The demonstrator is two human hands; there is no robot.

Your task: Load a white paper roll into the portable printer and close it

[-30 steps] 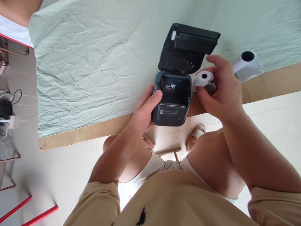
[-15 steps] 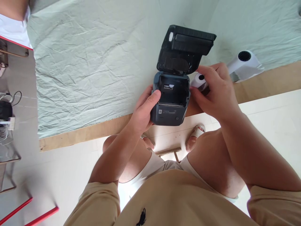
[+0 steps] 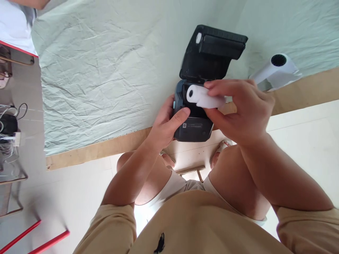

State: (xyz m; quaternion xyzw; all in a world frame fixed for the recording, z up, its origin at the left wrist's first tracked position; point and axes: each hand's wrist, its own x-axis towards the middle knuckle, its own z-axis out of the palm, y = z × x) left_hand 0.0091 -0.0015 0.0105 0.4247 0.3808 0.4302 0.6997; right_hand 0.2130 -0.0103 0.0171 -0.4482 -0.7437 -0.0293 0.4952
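Observation:
My left hand is wrapped round the left side of a dark label printer, its thumb lying on the front edge of the paper bay. The printer's black lid stands swung up, away from me. Between the thumb and fingers of my right hand is a small white paper roll. The roll is over the open bay, with its hollow end toward the left. Whether it touches the bay floor I cannot tell.
A larger white roll lies on the pale green cloth to the right, near the wooden table edge. Another person's white-clothed part shows at the upper left. Cables and red bars are at the left.
My right hand has moved left with the small paper roll, from beside the printer to over its open bay. The printer has shifted slightly right in my left hand.

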